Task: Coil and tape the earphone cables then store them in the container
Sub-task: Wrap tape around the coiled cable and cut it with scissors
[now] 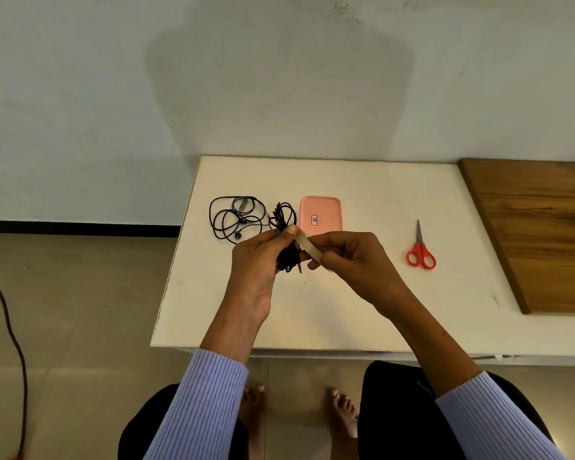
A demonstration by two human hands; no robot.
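Note:
My left hand (pixel 259 260) grips a coiled black earphone cable (pixel 287 257) above the white table (pixel 362 303); its loops stick out above my fingers and its jack plug hangs below. My right hand (pixel 349 257) pinches a strip of clear tape (pixel 307 247) that stretches to the coil, where my left thumb presses its end. A second black earphone cable (pixel 236 219) lies loose and uncoiled on the table to the left. The pink container (pixel 321 215), lid on, sits just behind my hands.
Red-handled scissors (pixel 420 249) lie on the table to the right. A wooden board (pixel 538 234) covers the far right. A dark cord (pixel 10 333) runs over the tiled floor at left. My knees and bare feet are below the table's front edge.

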